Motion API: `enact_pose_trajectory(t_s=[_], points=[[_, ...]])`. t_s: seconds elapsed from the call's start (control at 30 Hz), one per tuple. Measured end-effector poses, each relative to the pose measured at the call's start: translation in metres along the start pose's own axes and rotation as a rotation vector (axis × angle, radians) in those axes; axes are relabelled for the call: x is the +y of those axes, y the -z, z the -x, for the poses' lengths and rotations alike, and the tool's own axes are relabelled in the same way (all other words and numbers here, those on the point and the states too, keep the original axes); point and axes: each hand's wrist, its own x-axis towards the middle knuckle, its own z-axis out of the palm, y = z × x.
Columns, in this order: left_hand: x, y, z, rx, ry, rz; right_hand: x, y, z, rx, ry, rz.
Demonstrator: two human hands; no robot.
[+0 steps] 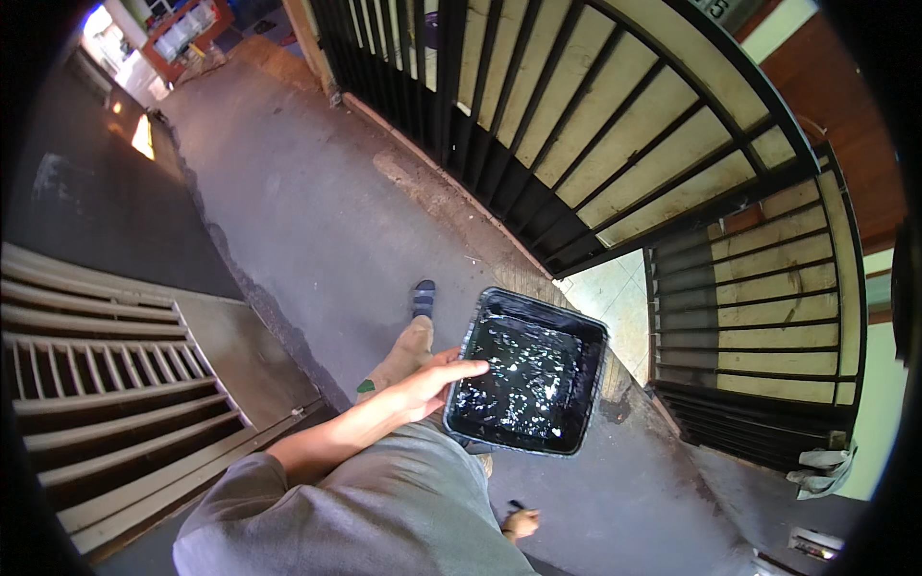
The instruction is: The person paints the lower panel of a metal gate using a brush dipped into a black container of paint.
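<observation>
My left hand [434,384] grips the left rim of a square black plastic tub [463,411], its thumb over the edge and the other fingers underneath. The tub is held out in front of my body, with many small white, shiny specks scattered over its dark inside. Whether these are loose bits or glints, I cannot tell. Low in the picture, beside my body, my right hand [521,523] hangs with its fingers curled. A small dark thing [517,504] pokes out by those fingers, too small to name.
A black barred gate with cream panels [615,125] stands ahead and to the right, with another leaf [778,317] beside a tiled doorway [615,298]. On the left is a pale metal gate [115,403]. A grey cloth [822,472] lies at the right. Grey concrete [317,192] stretches ahead.
</observation>
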Motion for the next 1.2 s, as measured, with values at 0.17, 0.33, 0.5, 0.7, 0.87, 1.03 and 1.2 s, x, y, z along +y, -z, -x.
enact_pose_trajectory(t_s=[0.17,0.33,0.5,0.7,0.87,1.03,1.2], points=[[0.016,0.084,0.071,0.105,-0.226,0.177,-0.113,0.1,-0.073,0.284,0.32,-0.075],[0.063,0.189,0.153,0.381,-0.562,0.278,-0.211,0.086,-0.031,0.285,0.275,-0.211],[0.124,0.298,0.235,0.604,-0.858,0.386,-0.26,0.009,0.094,0.171,0.244,-0.253],[0.216,0.365,0.308,0.711,-1.022,0.3,-0.298,-0.051,0.229,0.038,0.183,-0.323],[0.268,0.404,0.316,0.649,-0.958,0.246,-0.306,-0.029,0.281,0.068,0.164,-0.372],[0.307,0.369,0.275,0.625,-0.909,0.245,-0.286,-0.026,0.289,0.221,-0.016,-0.421],[0.322,0.322,0.206,0.443,-0.734,0.164,-0.259,-0.035,0.304,0.248,-0.18,-0.37]])
